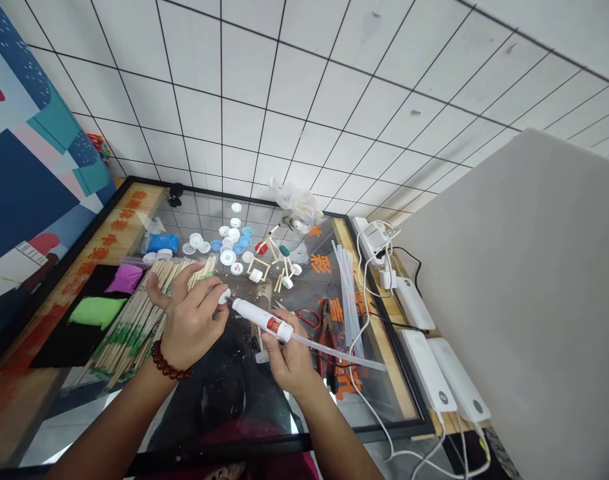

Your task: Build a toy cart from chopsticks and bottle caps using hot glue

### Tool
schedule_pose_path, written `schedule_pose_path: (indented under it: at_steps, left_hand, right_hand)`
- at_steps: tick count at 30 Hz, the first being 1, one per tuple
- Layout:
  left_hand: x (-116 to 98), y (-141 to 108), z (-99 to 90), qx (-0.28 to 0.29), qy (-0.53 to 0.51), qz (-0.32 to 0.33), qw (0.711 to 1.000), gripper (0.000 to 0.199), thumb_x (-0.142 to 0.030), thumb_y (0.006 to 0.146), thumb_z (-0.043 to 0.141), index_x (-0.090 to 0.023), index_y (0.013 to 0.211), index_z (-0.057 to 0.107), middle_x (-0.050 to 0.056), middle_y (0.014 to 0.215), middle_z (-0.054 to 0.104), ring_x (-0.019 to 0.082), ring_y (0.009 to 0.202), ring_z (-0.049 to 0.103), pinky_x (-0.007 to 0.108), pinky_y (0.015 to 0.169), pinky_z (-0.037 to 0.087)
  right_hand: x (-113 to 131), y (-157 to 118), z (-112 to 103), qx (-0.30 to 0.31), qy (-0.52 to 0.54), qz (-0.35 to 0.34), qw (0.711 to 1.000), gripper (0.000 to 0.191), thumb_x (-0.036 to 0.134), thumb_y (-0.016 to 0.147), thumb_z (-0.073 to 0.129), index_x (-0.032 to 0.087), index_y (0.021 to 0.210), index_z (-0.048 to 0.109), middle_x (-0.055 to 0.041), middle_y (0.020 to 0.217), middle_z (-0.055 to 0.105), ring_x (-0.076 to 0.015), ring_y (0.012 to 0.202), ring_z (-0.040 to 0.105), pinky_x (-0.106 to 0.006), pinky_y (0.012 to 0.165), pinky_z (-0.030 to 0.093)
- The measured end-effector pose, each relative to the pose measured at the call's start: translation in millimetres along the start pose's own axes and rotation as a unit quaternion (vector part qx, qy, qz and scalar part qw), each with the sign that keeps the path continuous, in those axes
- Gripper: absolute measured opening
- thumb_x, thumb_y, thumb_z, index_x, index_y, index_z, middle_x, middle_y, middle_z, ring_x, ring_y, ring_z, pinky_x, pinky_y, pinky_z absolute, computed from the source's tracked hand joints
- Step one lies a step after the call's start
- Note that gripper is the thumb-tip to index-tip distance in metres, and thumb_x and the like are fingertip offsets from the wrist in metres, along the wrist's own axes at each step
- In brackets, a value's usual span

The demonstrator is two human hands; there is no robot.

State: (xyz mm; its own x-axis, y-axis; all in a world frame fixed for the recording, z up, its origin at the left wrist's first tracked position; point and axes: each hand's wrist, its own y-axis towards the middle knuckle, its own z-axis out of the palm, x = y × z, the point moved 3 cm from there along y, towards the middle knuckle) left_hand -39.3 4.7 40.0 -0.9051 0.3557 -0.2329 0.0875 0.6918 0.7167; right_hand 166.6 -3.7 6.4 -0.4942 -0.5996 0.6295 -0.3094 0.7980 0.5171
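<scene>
Between its fingertips my left hand [194, 320] holds a white bottle cap [225, 296]; a beaded bracelet is on that wrist. My right hand [290, 357] grips a white glue gun [261, 319], whose metal tip meets or nearly meets the cap. A clear glue stick [339, 353] sticks out of the gun's rear, pointing right. Beyond the hands stands a small wooden stick frame [259, 268] with white caps on it. White and blue caps [227, 257] lie scattered behind my left hand.
Bundled wooden sticks [139, 320], green clay [97, 311] and purple clay [124, 278] lie left. Pliers [327, 333], red-handled scissors [309, 318] and clear glue sticks [349, 293] are right. White cables run past a power strip [371, 240]. A plastic bag [299, 203] sits at the back.
</scene>
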Motion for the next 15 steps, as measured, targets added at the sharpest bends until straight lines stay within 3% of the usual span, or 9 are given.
schedule_pose_path:
  at_steps: [15]
  left_hand:
    - [0.1, -2.5, 3.2, 0.033, -0.031, 0.006, 0.999, 0.031, -0.005, 0.071, 0.066, -0.024, 0.095, 0.073, 0.006, 0.097, 0.073, 0.034, 0.124, 0.054, 0.049, 0.105, 0.046]
  right_hand:
    - [7.3, 2.8, -1.8, 0.015, -0.050, -0.043, 0.998, 0.032, 0.025, 0.092, 0.050, 0.019, 0.123, 0.049, -0.0109, 0.103, 0.067, -0.0254, 0.087, 0.065, -0.042, 0.077, 0.053]
